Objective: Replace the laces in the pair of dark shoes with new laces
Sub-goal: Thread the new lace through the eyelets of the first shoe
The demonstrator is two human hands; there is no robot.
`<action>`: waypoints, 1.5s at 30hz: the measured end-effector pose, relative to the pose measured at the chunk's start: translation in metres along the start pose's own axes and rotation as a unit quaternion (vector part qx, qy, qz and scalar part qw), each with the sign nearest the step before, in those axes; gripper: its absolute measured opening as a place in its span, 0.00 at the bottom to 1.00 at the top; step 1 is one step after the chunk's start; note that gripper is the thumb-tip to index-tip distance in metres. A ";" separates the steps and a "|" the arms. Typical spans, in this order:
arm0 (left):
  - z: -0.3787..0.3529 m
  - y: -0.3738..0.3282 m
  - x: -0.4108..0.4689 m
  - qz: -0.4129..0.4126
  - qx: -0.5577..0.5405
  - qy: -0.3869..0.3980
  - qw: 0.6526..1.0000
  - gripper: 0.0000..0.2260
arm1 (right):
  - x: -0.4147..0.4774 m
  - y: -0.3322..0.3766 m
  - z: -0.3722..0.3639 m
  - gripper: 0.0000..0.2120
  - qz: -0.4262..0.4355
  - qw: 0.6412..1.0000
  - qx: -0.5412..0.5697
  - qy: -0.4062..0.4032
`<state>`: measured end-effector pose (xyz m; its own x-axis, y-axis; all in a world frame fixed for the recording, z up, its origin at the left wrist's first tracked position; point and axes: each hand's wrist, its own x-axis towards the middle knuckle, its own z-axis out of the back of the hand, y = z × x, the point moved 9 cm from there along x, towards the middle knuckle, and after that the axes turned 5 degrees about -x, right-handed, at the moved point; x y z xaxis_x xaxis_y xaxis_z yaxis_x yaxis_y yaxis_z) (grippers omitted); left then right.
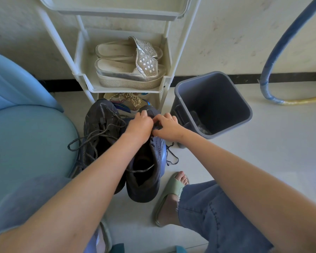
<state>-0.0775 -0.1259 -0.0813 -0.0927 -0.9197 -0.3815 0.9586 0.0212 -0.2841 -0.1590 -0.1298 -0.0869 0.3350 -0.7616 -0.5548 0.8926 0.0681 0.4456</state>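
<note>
Left hand (pixel 139 125), right hand (pixel 167 127) gripping shoe (pixel 141 193) (toe away)

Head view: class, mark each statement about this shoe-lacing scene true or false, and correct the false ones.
1. The left hand and the right hand both have a grip on the front of the right dark shoe. True.
2. The left dark shoe has no lace. False: a grey lace is threaded through it, its ends loose.
3. A grey bin stands to the right of the white rack. True.
4. The sandals on the rack shelf are black. False: they are pale and silvery.
5. The foot is bare. False: it wears a green slide.
</note>
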 end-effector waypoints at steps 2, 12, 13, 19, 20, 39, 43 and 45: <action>0.003 0.008 0.002 0.000 0.013 0.007 1.000 0.14 | 0.001 0.001 -0.001 0.19 0.023 1.000 0.015 0.007; 0.003 0.017 -0.006 0.021 0.026 -0.008 0.999 0.17 | 0.007 0.013 -0.009 0.22 0.051 0.998 -0.022 -0.019; 0.003 0.018 -0.006 0.023 0.024 -0.012 0.999 0.16 | 0.008 0.015 -0.009 0.22 0.049 0.998 -0.033 -0.020; 0.007 0.024 -0.007 0.015 0.009 -0.021 1.000 0.13 | 0.007 0.025 -0.004 0.18 0.092 0.989 -0.109 -0.048; 0.008 0.025 -0.007 0.013 0.009 -0.021 1.000 0.13 | 0.006 0.027 -0.005 0.18 0.101 0.987 -0.118 -0.044; 0.004 0.033 -0.017 0.038 -0.160 -0.025 0.986 0.27 | 0.009 0.025 0.017 0.08 0.123 0.983 0.003 -0.137; -0.003 0.036 -0.016 0.089 -0.179 -0.025 0.980 0.20 | 0.004 0.033 0.030 0.07 0.104 0.974 0.092 -0.178; -0.008 0.036 -0.013 0.099 -0.196 0.011 0.976 0.19 | -0.004 0.041 0.043 0.07 0.104 0.955 0.187 -0.205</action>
<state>-0.0438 -0.1095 -0.0939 0.0742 -0.8737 -0.4808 0.7825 0.3499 -0.5150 -0.1363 -0.1520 -0.0359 0.2782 -0.9502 -0.1402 0.6240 0.0679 0.7784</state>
